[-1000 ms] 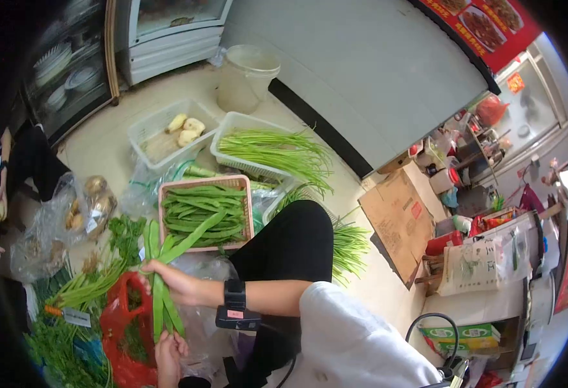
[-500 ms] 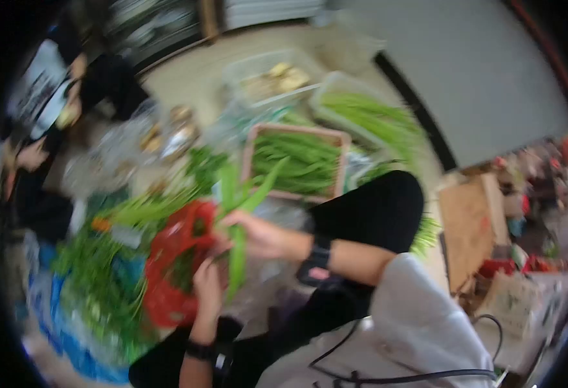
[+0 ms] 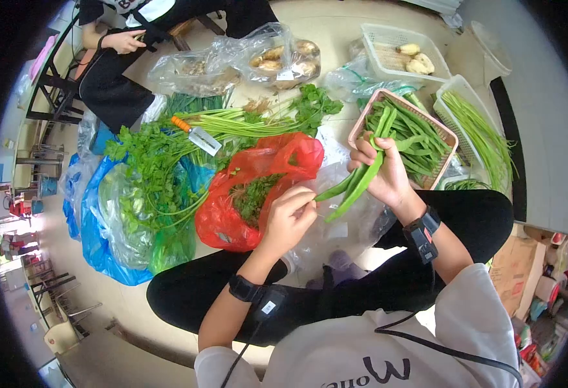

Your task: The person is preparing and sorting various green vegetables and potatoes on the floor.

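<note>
My right hand (image 3: 387, 169) is closed around a few long flat green beans (image 3: 356, 187), which slant down to the left. At the tip of one bean, the fingers of my left hand (image 3: 290, 216) are pinched together, seemingly on its end. Just beyond my left hand, a red plastic bag (image 3: 222, 220) lies open with small green trimmings (image 3: 255, 199) inside. Behind my right hand stands a pink basket (image 3: 450, 155) filled with more flat green beans (image 3: 419, 139).
An orange-handled blade (image 3: 200, 137) lies on leafy celery (image 3: 245, 123). Blue and clear bags (image 3: 106, 220) of greens sit left. Farther back are bagged roots (image 3: 284, 61), a white basket (image 3: 397, 32) and a basket of green stalks (image 3: 474, 123). Another person's hand (image 3: 123, 42) is upper left.
The view has turned and sharpened. The beans in my right hand, upright and splayed before, now point down toward my left hand, whose fingers have come to one bean's tip.
</note>
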A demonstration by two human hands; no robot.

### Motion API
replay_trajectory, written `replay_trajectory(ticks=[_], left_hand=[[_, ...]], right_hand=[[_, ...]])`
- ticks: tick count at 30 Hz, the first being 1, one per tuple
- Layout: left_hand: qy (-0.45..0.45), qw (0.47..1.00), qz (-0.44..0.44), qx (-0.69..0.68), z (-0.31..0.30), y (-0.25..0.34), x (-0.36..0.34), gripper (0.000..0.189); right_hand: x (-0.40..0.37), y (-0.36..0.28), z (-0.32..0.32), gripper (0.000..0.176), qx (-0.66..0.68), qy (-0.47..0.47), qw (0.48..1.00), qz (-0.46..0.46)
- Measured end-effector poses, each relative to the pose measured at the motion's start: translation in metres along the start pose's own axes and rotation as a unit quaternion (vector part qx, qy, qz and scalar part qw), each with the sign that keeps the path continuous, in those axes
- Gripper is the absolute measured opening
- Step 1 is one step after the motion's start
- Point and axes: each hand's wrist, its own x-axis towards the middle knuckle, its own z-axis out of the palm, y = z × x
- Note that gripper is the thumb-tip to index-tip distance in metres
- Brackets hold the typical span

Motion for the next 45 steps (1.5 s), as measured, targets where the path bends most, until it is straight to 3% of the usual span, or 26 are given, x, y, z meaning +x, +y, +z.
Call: replay_trajectory(ticks=[6, 16, 19, 22, 25, 26, 28, 30, 31, 34, 35, 37, 40, 43, 45], left_hand=[[-0.098, 0.988, -0.021, -0.114, -0.002, 0.008, -0.002, 0.009], [-0.169, 0.98, 0.045, -0.097, 0.002, 0.021, -0.004, 0.006], [-0.214, 0.973, 0.081, -0.031, 0.0, 0.024, -0.003, 0.005], [-0.185, 0.981, 0.001, -0.055, 0.009, 0.028, -0.011, 0.006], [-0.135, 0.962, -0.2, -0.128, 0.012, 0.022, -0.014, 0.01], [-0.138, 0.962, -0.219, -0.085, 0.007, 0.002, -0.013, 0.016], [-0.115, 0.968, -0.181, 0.129, -0.01, -0.013, -0.006, 0.023], [-0.11, 0.901, -0.166, 0.385, -0.026, -0.035, -0.004, 0.028], [-0.092, 0.857, -0.201, 0.466, -0.029, -0.038, -0.006, 0.027], [-0.113, 0.846, -0.205, 0.48, -0.037, -0.044, -0.01, 0.025], [-0.147, 0.887, -0.13, 0.418, -0.037, -0.045, -0.008, 0.022], [-0.111, 0.978, -0.083, 0.158, -0.018, -0.029, -0.003, 0.021], [-0.142, 0.985, -0.101, -0.017, 0.006, -0.012, -0.002, 0.022], [-0.167, 0.963, -0.173, -0.12, 0.014, -0.001, -0.003, 0.021], [-0.181, 0.957, -0.19, -0.12, 0.013, -0.006, -0.003, 0.019]], right_hand=[[0.005, 0.0, -0.018, 0.014, 0.118, 0.003, 0.99, 0.076], [0.006, 0.015, -0.026, 0.022, 0.18, 0.075, 0.963, 0.184], [0.005, 0.018, -0.029, 0.023, 0.125, 0.104, 0.973, 0.163], [0.008, 0.009, -0.034, 0.023, 0.039, 0.079, 0.993, 0.075], [0.01, -0.011, -0.025, 0.022, 0.012, 0.077, 0.997, -0.023], [0.011, -0.017, -0.022, 0.021, 0.029, 0.073, 0.996, -0.042], [0.012, -0.027, -0.02, 0.02, 0.073, 0.071, 0.993, -0.055], [0.014, -0.035, -0.025, 0.02, 0.089, 0.065, 0.992, -0.063], [0.013, -0.037, -0.029, 0.02, 0.118, 0.064, 0.99, -0.05], [0.014, -0.038, -0.04, 0.019, 0.186, 0.074, 0.98, -0.023], [0.014, -0.037, -0.044, 0.019, 0.196, 0.086, 0.977, -0.023], [0.013, -0.032, -0.046, 0.019, 0.197, 0.112, 0.974, -0.022], [0.012, -0.027, -0.045, 0.019, 0.169, 0.137, 0.976, -0.021], [0.013, -0.025, -0.047, 0.019, 0.153, 0.139, 0.978, -0.016], [0.013, -0.024, -0.049, 0.019, 0.156, 0.145, 0.977, -0.009]])
